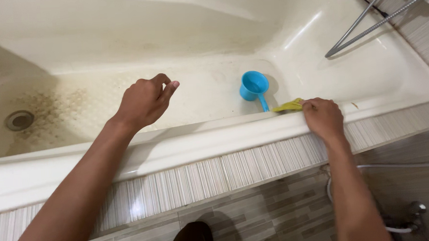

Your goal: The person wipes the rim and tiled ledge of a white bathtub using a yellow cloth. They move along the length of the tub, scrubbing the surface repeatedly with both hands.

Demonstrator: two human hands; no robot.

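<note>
A cream bathtub (pixel 186 149) fills the view, its floor stained brown near the round drain (pixel 19 120). My right hand (pixel 323 118) presses a yellow-green cloth (pixel 288 106) against the near rim of the tub. My left hand (pixel 145 101) hovers over the tub floor with fingers loosely curled and holds nothing. A blue plastic scoop (pixel 253 86) with a handle stands inside the tub, just beyond the cloth.
Two metal shower hoses (pixel 366 22) run across the tub's far right corner. The tub's outer side is faced with striped tiles (pixel 217 176). A white hose (pixel 403 165) and a metal fitting (pixel 415 210) lie on the grey tiled floor at lower right.
</note>
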